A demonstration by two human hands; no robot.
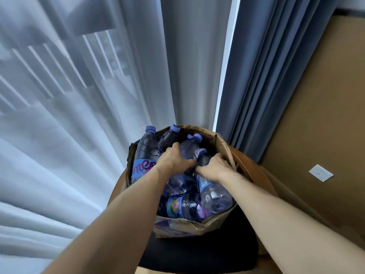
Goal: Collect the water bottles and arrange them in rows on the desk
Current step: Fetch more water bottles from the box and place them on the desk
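The water bottles (147, 147) lie jumbled in an open cardboard box (181, 226), most purple caps pointing up. The left hand (173, 160) curls over a middle bottle (189, 149), and the right hand (214, 168) grips a neighbouring bottle (203, 155) near its neck. The box sits on a dark-cushioned wooden chair (197, 252), beside sheer curtains (79, 115).

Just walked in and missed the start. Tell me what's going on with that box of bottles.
A person has both hands in a cardboard box packed with purple-capped water bottles, which sits on a dark-seated chair beside the curtains. The left hand curls over a middle bottle, and the right hand grips a dark bottle near the box's right wall. No bottle shows outside the box, and no desk is in view.
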